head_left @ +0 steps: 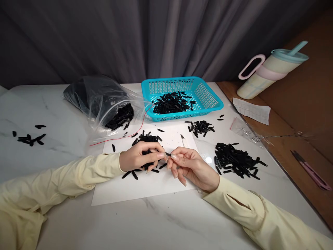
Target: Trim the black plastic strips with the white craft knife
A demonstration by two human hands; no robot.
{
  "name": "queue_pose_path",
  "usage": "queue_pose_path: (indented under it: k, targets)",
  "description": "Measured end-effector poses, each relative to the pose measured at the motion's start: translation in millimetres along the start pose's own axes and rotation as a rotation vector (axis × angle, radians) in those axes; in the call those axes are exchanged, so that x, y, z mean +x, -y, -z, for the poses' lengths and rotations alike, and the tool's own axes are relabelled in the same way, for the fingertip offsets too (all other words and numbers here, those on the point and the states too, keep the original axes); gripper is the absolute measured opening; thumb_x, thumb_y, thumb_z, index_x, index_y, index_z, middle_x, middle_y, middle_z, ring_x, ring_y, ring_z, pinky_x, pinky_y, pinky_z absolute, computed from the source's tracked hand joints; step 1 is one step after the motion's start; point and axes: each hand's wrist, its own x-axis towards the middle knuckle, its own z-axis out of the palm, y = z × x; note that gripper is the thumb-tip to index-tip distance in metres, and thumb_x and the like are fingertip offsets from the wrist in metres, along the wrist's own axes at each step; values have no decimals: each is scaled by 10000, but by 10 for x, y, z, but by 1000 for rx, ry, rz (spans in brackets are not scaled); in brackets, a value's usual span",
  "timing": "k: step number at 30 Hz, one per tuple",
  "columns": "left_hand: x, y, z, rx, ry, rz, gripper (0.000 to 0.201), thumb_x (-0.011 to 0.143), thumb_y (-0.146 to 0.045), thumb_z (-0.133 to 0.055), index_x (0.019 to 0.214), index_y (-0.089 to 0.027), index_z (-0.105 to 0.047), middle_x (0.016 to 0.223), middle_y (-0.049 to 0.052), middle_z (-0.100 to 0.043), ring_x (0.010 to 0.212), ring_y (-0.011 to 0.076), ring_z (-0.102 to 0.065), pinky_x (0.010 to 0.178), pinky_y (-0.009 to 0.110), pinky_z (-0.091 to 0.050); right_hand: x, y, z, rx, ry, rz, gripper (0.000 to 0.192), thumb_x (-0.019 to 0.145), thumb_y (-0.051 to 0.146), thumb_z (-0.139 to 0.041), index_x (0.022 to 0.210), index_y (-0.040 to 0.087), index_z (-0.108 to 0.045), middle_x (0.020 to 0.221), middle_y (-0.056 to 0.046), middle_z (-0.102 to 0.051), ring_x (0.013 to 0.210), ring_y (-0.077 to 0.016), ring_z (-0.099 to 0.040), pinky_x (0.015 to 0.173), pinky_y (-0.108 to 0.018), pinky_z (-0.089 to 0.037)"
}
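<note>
Between my two hands is a small, thin black strip (168,154), pinched at both ends. My left hand (143,156) grips one end between thumb and forefinger. At the other end, my right hand (194,165) pinches it the same way, its lower fingers loosely curled. Under and behind my left hand lies a pile of similar black pieces (148,138) on a white sheet (117,192), partly hidden by the hand. A craft knife (184,140) with a pointed blade rests on the sheet just beyond my right hand.
A blue plastic basket (182,115) holding black pieces stands at the back. Left of it, a clear zip bag (104,100) spills more. Further piles lie right (235,159) and far left (31,139). A tumbler (270,74), paper slip (252,110) and pink-handled tool (312,172) are at right.
</note>
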Motion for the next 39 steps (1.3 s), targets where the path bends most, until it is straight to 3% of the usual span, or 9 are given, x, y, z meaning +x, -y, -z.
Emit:
queue_pose_path:
  k: [14,22,25,29,30,33,35,39]
  targets:
    - [-1,26,-9,35,33,-123,222,853,-337,-493,816,-122,-530,485,-57,-485,375,54,-421,407,185,-355,-4,37,-18,-30,-46,13,90,763,184,-678,726,107,-653,649,-37,-669,470,-83,-586,347,-126,-468]
    - [7,-3,-3,24,26,-63,307,825,-420,-522,803,-115,-555,473,-50,-492,371,51,-422,386,171,-351,-27,53,-38,-145,-84,54,135,757,236,-683,730,112,-634,660,-37,-666,466,-96,-587,332,-154,-452]
    - [7,-55,-10,-89,7,67,331,826,-435,-510,762,-114,-565,439,-47,-486,308,31,-342,300,140,-235,-49,266,-90,-455,-177,229,150,777,265,-662,745,123,-625,673,-44,-663,481,-124,-602,364,-208,-478]
    - [14,-106,-41,-384,21,189,322,848,-394,-476,695,-121,-549,384,-47,-466,236,20,-221,236,132,-144,129,802,-78,-1157,-372,628,102,823,261,-611,804,166,-641,673,-41,-646,550,-152,-612,495,-272,-502]
    - [19,-108,-47,-452,28,206,314,845,-382,-482,683,-122,-549,379,-48,-460,234,21,-212,227,131,-144,213,936,-68,-1371,-402,675,82,831,243,-596,810,178,-641,675,-42,-650,579,-162,-618,557,-291,-501]
    - [37,-85,-53,-596,27,243,299,831,-368,-501,669,-123,-557,390,-47,-459,247,26,-214,212,122,-147,436,1187,-108,-1947,-463,638,144,830,163,-554,954,153,-626,825,-101,-674,740,-237,-633,647,-337,-466]
    - [47,-52,-49,-642,30,254,302,826,-375,-500,675,-122,-564,403,-39,-470,255,30,-231,212,120,-146,477,1178,-229,-2102,-388,621,207,847,130,-503,1026,128,-606,886,-131,-662,813,-258,-620,660,-332,-446]
    - [52,8,-41,-673,61,275,318,799,-415,-492,692,-122,-558,414,-28,-480,254,36,-238,213,132,-150,306,858,-540,-2081,198,536,150,882,191,-486,911,138,-624,734,-82,-636,645,-177,-590,548,-256,-385]
